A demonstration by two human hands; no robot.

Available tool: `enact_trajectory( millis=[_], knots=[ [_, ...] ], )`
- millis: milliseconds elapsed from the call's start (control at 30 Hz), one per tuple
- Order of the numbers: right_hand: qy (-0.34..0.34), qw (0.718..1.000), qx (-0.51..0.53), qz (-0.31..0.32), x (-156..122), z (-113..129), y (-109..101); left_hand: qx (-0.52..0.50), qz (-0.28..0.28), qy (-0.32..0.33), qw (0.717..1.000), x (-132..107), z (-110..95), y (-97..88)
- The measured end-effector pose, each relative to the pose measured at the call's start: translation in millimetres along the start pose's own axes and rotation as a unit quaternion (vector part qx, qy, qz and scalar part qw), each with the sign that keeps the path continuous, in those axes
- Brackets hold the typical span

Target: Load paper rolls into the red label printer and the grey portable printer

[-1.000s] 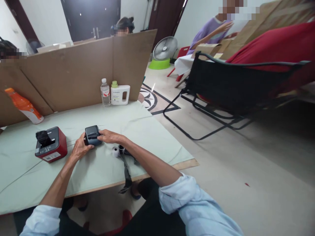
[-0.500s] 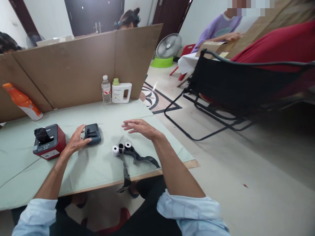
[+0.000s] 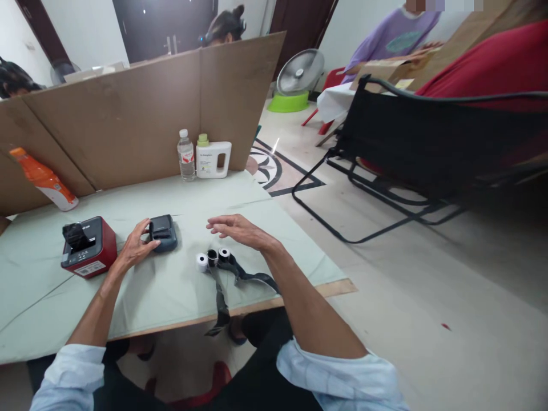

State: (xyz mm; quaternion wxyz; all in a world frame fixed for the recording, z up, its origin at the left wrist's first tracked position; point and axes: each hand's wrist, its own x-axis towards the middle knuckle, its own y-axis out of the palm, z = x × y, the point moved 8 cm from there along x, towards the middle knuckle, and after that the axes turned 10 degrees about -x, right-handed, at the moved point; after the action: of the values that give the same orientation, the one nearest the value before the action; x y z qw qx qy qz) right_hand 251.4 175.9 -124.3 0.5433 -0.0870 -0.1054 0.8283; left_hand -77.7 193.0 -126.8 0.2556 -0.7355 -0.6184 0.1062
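My left hand [image 3: 137, 246] is curved around the left side of a small dark blue-grey box-shaped device [image 3: 163, 235], thumb at its near edge and fingers at its far left corner. The device lies flat on the table and has a raised part on top. My right hand [image 3: 235, 229] is held over the table with its fingers stretched out to the left and nothing in it. Just nearer to me than that hand sit three small rolls [image 3: 212, 258], with white or black rims. Dark strips [image 3: 248, 276] trail from them, one hanging over the table edge.
Left of my left hand stands a red and black printer-like machine [image 3: 89, 251]. An orange bottle [image 3: 47, 181] leans on the cardboard screen [image 3: 141, 125]. A water bottle [image 3: 186, 157] and a white jug [image 3: 214, 160] stand at the back. A black folding chair [image 3: 411, 131] is on the right.
My right hand has shifted slightly left and nearer to me. My left hand stays at the device. The whole view has shifted a little.
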Motion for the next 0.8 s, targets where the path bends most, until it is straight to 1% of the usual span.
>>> enact_trajectory(
  millis=[100,167,267,333,367,433,500,533,600,667,733,800],
  knots=[
    [-0.011,1.0,-0.021,0.013,5.1,5.1,10.9,-0.036,-0.012,-0.027,0.999,-6.3,11.1,-1.0],
    [-0.029,0.998,-0.048,0.032,11.6,13.2,22.2,-0.052,-0.018,-0.028,0.998,-5.2,15.1,-3.1],
    [-0.056,0.99,-0.114,0.066,27.9,25.6,44.0,-0.058,-0.037,-0.035,0.997,3.5,19.3,-7.1],
    [-0.062,0.983,-0.154,0.083,42.7,29.5,58.8,-0.067,-0.055,-0.069,0.994,11.5,25.4,-8.4],
    [-0.056,0.98,-0.17,0.09,50.7,29.0,65.7,-0.076,-0.062,-0.089,0.991,15.4,28.6,-8.0],
    [-0.022,0.977,-0.184,0.107,65.9,22.8,78.4,-0.094,-0.068,-0.12,0.986,22.9,33.3,-5.9],
    [0.019,0.977,-0.174,0.124,78.1,13.9,89.3,-0.105,-0.064,-0.135,0.983,29.2,35.1,-3.8],
    [0.029,0.977,-0.167,0.131,82.9,10.7,94.1,-0.111,-0.062,-0.141,0.982,31.5,35.8,-3.4],
    [0.013,0.976,-0.164,0.145,90.7,9.2,103.3,-0.123,-0.056,-0.152,0.979,34.1,36.8,-3.1],
    [-0.024,0.974,-0.178,0.141,96.4,11.3,109.4,-0.137,-0.046,-0.159,0.977,34.4,37.5,-3.0],
    [-0.05,0.972,-0.197,0.115,100.0,12.7,111.5,-0.152,-0.035,-0.163,0.974,33.4,38.4,-2.2],
    [-0.058,0.972,-0.213,0.085,100.7,12.7,111.1,-0.168,-0.025,-0.164,0.972,31.9,39.1,-0.6]
  ],
)
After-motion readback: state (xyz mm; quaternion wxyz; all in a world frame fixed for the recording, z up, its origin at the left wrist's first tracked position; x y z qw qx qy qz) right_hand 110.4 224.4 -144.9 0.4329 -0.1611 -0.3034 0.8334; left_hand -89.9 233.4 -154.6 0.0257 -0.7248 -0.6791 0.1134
